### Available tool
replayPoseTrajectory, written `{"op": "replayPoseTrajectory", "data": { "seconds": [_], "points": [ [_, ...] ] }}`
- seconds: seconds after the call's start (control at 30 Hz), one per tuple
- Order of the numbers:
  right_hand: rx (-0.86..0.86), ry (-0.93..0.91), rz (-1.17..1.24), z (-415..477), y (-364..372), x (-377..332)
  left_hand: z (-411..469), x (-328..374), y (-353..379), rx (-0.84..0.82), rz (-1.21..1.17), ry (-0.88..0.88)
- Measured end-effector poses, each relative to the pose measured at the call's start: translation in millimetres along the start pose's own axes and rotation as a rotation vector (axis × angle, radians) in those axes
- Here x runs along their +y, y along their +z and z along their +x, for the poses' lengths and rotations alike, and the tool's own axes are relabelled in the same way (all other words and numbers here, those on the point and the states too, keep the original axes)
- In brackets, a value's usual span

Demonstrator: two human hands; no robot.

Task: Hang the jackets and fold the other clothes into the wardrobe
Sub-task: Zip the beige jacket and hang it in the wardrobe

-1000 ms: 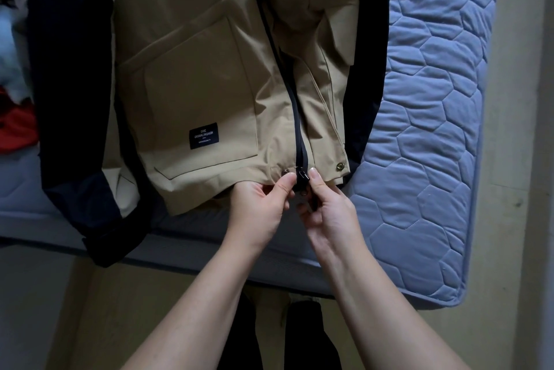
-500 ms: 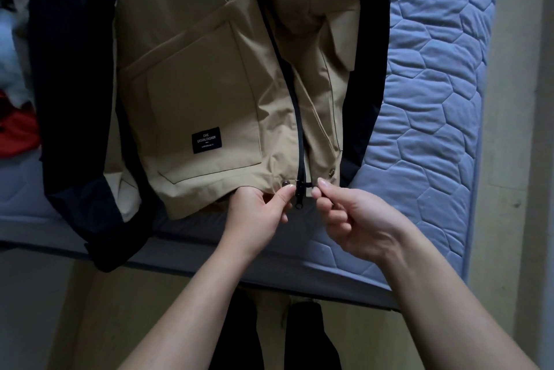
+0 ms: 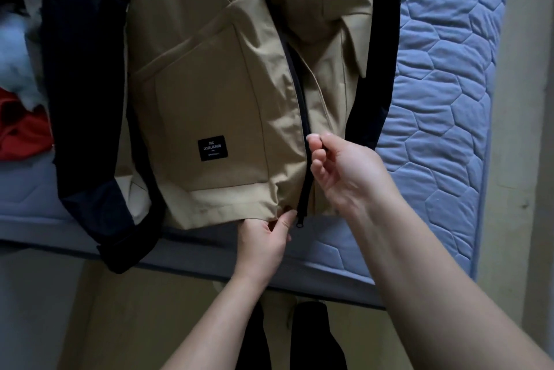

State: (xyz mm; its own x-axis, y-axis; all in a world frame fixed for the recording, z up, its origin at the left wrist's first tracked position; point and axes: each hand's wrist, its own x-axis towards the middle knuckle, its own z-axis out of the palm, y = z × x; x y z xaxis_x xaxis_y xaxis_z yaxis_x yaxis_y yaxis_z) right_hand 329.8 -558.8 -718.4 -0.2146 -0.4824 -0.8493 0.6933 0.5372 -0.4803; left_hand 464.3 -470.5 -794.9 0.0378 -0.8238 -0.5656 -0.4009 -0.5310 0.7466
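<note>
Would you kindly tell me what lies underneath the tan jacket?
A quilted blue mattress shows beyond the tan jacket at its right side and below its hem. Whatever lies directly beneath the fabric is covered.

Both forearms bare, reaching forward from below. Left hand (image 3: 263,239): thumb and forefinger pinch the bottom hem of the jacket (image 3: 209,93), other fingers curled under. Right hand (image 3: 344,171): above and just right of the left, not touching it, wrist bent inward, thumb and forefinger pinched on the zipper (image 3: 303,117), remaining fingers loosely curled beneath.
</note>
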Motion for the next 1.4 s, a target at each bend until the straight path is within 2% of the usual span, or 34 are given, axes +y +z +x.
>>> {"op": "replayPoseTrajectory", "data": {
  "seconds": [0.13, 0.23, 0.3, 0.37, 0.4, 0.43, 0.5, 0.6, 0.67, 0.77, 0.87, 1.0, 1.07, 1.27, 1.4],
  "points": [
    [-0.033, -0.039, -0.536, 11, 8, -7, 12, 1, -6, -0.017, -0.137, -0.131],
    [-0.083, -0.093, -0.739, 13, 9, -9, 17, 21, -8, -0.058, -0.297, -0.339],
    [-0.108, -0.136, -0.839, 13, 9, -7, 20, 38, -15, -0.230, -0.255, -0.530],
    [-0.104, -0.184, -0.945, 14, 8, -7, 23, 56, -23, -0.429, -0.048, -0.607],
    [-0.097, -0.203, -0.990, 14, 7, -9, 26, 64, -26, -0.452, 0.095, -0.559],
    [-0.089, -0.217, -1.023, 16, 5, -11, 29, 71, -28, -0.399, 0.268, -0.457],
    [-0.071, -0.249, -1.074, 17, 2, -14, 33, 84, -31, -0.178, 0.546, -0.195],
    [-0.059, -0.273, -1.101, 19, -3, -17, 40, 97, -28, -0.012, 0.520, -0.011],
    [-0.071, -0.253, -1.087, 20, -4, -18, 47, 99, -23, 0.022, 0.615, 0.090],
    [-0.071, -0.231, -1.043, 20, -4, -18, 57, 94, -7, -0.051, 0.765, 0.102],
    [-0.034, -0.214, -0.933, 21, -2, -16, 61, 85, 9, 0.045, 0.777, 0.214],
    [-0.014, -0.060, -0.592, 23, 13, -21, 57, 76, 9, 0.084, 0.699, 0.247],
    [-0.013, -0.031, -0.551, 24, 25, -26, 54, 74, 6, 0.103, 0.722, 0.285],
    [-0.007, -0.138, -0.628, 27, 45, -40, 44, 61, -9, 0.082, 0.761, 0.378],
    [0.106, -0.389, -1.055, 36, 29, -33, 42, 59, -12, 0.016, 0.777, 0.361]
  ]
}}
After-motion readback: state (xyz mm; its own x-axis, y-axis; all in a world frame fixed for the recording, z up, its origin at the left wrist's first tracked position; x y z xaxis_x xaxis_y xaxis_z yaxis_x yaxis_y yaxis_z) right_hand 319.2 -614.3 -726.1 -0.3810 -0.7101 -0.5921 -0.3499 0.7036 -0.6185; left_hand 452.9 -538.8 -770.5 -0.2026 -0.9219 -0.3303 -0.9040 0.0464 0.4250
